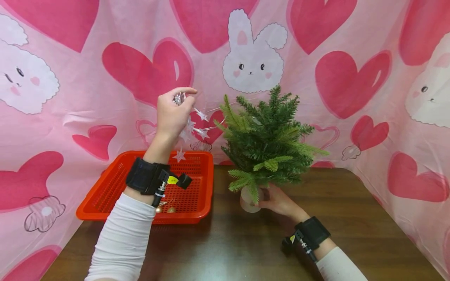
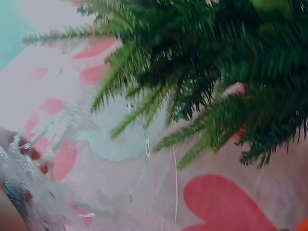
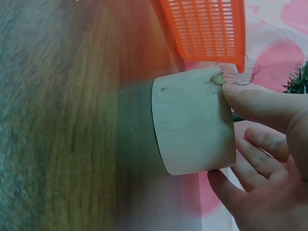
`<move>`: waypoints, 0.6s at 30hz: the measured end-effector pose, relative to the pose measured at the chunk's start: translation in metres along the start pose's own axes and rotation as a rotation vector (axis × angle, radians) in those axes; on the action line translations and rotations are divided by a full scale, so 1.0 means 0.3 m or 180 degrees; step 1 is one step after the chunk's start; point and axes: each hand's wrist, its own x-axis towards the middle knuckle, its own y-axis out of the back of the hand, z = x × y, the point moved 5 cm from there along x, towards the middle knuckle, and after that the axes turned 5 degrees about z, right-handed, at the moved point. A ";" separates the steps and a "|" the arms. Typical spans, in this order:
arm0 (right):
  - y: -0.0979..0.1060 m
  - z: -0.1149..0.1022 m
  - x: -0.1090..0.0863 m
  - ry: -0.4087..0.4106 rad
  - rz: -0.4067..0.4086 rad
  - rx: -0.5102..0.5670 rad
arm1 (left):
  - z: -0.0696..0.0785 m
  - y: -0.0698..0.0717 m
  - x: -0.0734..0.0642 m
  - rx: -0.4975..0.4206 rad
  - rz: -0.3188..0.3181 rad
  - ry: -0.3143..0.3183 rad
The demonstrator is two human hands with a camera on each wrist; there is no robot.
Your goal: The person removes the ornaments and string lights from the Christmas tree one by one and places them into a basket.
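A small artificial Christmas tree (image 1: 270, 144) stands upright on the table, its round pale base (image 3: 190, 127) showing under the lower branches. My right hand (image 1: 283, 205) grips this base from the right, thumb and fingers around its upper edge in the right wrist view. Raised above the basket, my left hand (image 1: 173, 113) holds a bunched string of clear star lights (image 1: 202, 134) between thumb and curled fingers. Several stars dangle below the hand, and thin strands stretch across to the tree's left branches. The left wrist view shows the bunch (image 2: 29, 183) blurred at its left edge.
An orange perforated plastic basket (image 1: 209, 187) sits on the left of the brown wooden table (image 1: 232, 249). Small gold ornaments (image 1: 171, 210) lie in it, partly behind the left wrist's gear. A pink cloth (image 1: 211, 23) with hearts and rabbits hangs behind and at both sides.
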 end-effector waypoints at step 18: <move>-0.004 -0.035 -0.018 0.0051 0.0195 -0.0853 | -0.079 -0.063 -0.085 0.2148 -0.1971 -0.0331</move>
